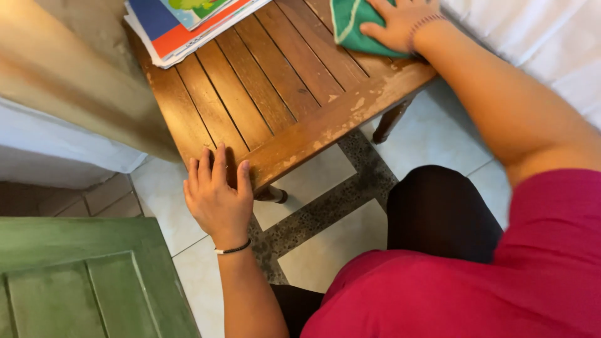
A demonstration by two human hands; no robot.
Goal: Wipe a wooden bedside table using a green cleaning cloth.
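I press my right hand (400, 24) flat on the green cloth (350, 28) at the slatted wooden table's (282, 94) far edge, while my left hand (218, 197), fingers spread and empty, braces its near corner.

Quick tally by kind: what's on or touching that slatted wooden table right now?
Green cloth: 1, under the right hand
Stack of books and papers: 1, at the far corner
Hands: 2, the left hand on the near corner of the table
Total: 4
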